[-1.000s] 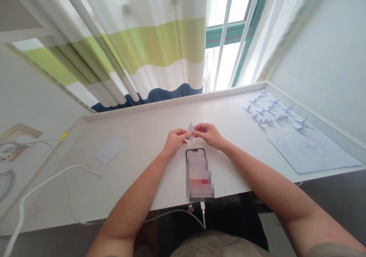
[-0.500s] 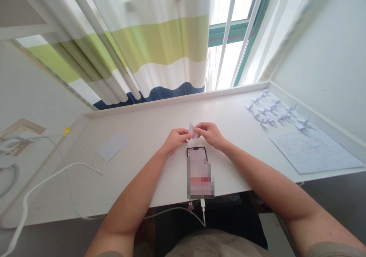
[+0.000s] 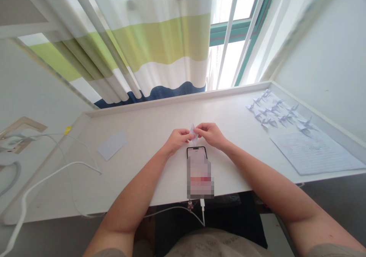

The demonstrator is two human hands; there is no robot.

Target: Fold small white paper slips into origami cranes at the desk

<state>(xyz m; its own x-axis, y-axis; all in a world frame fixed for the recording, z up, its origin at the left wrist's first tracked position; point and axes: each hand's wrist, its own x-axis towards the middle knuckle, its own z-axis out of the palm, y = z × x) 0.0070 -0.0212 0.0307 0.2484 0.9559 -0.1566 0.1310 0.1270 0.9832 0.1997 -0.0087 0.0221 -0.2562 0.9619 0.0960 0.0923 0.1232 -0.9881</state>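
Observation:
A small folded piece of pale paper (image 3: pixel 193 131) is held upright between both hands, just above the white desk (image 3: pixel 143 131). My left hand (image 3: pixel 176 140) pinches its left side with closed fingers. From the right, my right hand (image 3: pixel 211 134) grips the same piece, its fingers curled and pressed together. A phone (image 3: pixel 199 171) lies flat on the desk right below my hands, with a cable plugged into its near end.
Several folded paper cranes (image 3: pixel 274 112) are spread at the desk's far right, beside a written sheet (image 3: pixel 313 152). A blank paper slip (image 3: pixel 112 145) lies at the left. White cables (image 3: pixel 57 173) run along the left edge. A striped curtain (image 3: pixel 148 47) and window stand behind.
The paper piece has been turned and tilted slightly between my fingers; both hands stay in the same spot over the phone.

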